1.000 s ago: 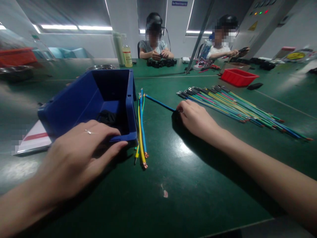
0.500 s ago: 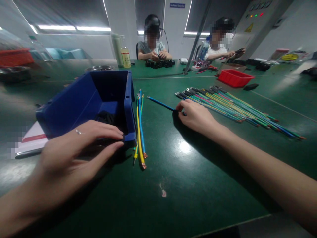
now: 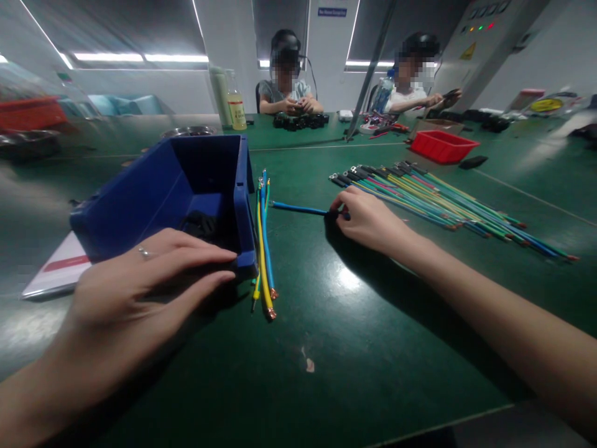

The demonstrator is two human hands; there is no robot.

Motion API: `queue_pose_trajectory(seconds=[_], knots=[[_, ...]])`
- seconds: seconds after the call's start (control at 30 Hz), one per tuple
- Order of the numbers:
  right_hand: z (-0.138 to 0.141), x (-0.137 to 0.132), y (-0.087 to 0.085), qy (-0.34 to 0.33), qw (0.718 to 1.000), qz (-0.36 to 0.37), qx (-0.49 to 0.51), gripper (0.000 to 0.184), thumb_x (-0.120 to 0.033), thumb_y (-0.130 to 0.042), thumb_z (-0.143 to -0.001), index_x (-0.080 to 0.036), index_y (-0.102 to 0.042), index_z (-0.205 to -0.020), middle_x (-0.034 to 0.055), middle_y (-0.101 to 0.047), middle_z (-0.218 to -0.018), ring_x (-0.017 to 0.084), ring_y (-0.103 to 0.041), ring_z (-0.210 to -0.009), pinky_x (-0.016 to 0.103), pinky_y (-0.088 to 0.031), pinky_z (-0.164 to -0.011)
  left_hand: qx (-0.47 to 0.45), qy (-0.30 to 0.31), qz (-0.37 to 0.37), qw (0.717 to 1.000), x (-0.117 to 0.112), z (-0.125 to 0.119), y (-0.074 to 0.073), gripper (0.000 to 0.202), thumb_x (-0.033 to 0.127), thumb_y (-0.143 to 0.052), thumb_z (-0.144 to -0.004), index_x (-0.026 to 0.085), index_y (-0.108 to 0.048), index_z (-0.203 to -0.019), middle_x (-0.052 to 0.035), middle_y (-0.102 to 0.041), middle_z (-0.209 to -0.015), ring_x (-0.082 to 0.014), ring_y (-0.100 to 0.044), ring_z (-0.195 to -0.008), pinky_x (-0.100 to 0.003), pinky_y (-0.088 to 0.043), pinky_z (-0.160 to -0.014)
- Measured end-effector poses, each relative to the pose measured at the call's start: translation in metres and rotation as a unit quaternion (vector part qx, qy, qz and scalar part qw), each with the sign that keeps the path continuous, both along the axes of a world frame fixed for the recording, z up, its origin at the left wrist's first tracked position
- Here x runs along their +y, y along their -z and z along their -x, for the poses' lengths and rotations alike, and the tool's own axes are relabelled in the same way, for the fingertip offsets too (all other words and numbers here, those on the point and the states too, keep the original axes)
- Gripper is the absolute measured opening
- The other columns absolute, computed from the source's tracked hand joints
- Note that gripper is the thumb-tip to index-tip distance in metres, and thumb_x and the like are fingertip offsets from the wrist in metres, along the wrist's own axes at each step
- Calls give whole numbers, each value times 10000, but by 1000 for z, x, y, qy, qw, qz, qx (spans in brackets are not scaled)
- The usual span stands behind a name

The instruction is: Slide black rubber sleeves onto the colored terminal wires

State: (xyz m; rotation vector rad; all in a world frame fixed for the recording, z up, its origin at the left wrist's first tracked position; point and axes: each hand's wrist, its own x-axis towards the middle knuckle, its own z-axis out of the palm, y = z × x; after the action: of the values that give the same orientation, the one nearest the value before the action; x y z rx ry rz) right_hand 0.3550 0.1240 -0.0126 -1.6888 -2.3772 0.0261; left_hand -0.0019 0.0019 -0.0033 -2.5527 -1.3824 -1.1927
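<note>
Fingers are narrowly parted on the left hand (image 3: pixel 133 280), closed round the wire (image 3: pixel 299 208) on the right hand (image 3: pixel 366 218). Presumably light and springy, it is best pinched there.

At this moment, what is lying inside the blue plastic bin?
Some black material, too dark to identify, lies in the blue plastic bin. The left hand hides part of its front, so anything there cannot be seen.

Cable (image 3: pixel 299 208) — blue; bin (image 3: pixel 130 194) — dark blue.
</note>
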Motion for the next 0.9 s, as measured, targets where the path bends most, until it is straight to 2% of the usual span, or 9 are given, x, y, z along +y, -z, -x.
queue_pose_trajectory(seconds=[0.13, 0.3, 0.37, 0.43, 0.57, 0.6, 0.67, 0.77, 0.9], knots=[[1, -1, -3, -17, 1000, 24, -3, 217, -84, -683, -1007, -103, -808, -1183, 197, -775, -1236, 315, -748, -1122, 367, -560, -971, 2, -4, 2, 1000, 1, -3, -2, 188, 571, -782, -1116, 456, -918, -1178, 65, -881, -1056, -155, -805, -814, -255, -676, -819], [5, -4, -5, -49, 998, 46, 10, 148, -258, -735, -1125, -151, -770, -1222, 176, -780, -1254, 305, -753, -1128, 362, -561, -967, 3, -1, 9, 1000, 0, -2, -1, 210, 586, -780, -1123, 439, -911, -1196, 62, -880, -1092, -150, -814, -861, -239, -664, -842], [7, -4, -3, -51, 997, 49, 18, 91, -242, -730, -1134, -166, -757, -1176, 168, -792, -1232, 290, -755, -1104, 344, -548, -944, 3, 1, 15, 1000, 0, 0, 0, 191, 569, -790, -1124, 441, -894, -1220, 75, -873, -1114, -140, -806, -877, -228, -662, -858], [7, -4, -2, -41, 998, 47, 30, 64, -200, -688, -1149, -166, -742, -1160, 160, -811, -1172, 273, -756, -1042, 327, -528, -895, 6, 2, 18, 1000, 0, 2, 2, 183, 550, -800, -1129, 437, -874, -1253, 85, -863, -1135, -129, -796, -884, -210, -659, -858], [8, -1, -3, 4, 997, 28, 65, 215, -151, -524, -1199, -150, -715, -1298, 103, -812, -983, 225, -687, -791, 308, -463, -753, 4, 1, 16, 1000, 0, 5, 5, 193, 534, -805, -1129, 440, -860, -1288, 79, -861, -1163, -142, -796, -893, -225, -673, -867], [8, -1, -4, 12, 997, 19, 73, 226, -168, -511, -1210, -153, -719, -1300, 88, -802, -948, 217, -663, -758, 307, -449, -739, 2, -1, 18, 1000, 0, 5, 4, 195, 537, -810, -1123, 445, -865, -1285, 79, -864, -1167, -147, -799, -896, -232, -676, -863], [9, -3, -9, 14, 995, -13, 96, 222, -239, -536, -1228, -171, -743, -1185, 60, -768, -874, 204, -626, -724, 310, -429, -729, -3, -5, 22, 1000, 0, 3, 3, 198, 545, -822, -1109, 448, -877, -1273, 77, -870, -1168, -152, -805, -900, -238, -676, -840], [13, -15, -17, -34, 983, -101, 152, 278, -319, -610, -1217, -210, -733, -992, 13, -693, -759, 182, -580, -673, 312, -419, -709, -11, -6, 19, 1000, -1, 0, 1, 185, 544, -826, -1107, 436, -894, -1240, 71, -879, -1150, -153, -810, -895, -247, -681, -867], [24, -45, -26, -162, 956, -198, 142, 279, -332, -529, -1237, -236, -776, -1151, 36, -732, -846, 192, -603, -690, 325, -458, -691, -8, -11, 15, 1000, -1, 1, 0, 188, 565, -808, -1118, 423, -887, -1213, 70, -881, -1153, -158, -825, -932, -249, -686, -906]])
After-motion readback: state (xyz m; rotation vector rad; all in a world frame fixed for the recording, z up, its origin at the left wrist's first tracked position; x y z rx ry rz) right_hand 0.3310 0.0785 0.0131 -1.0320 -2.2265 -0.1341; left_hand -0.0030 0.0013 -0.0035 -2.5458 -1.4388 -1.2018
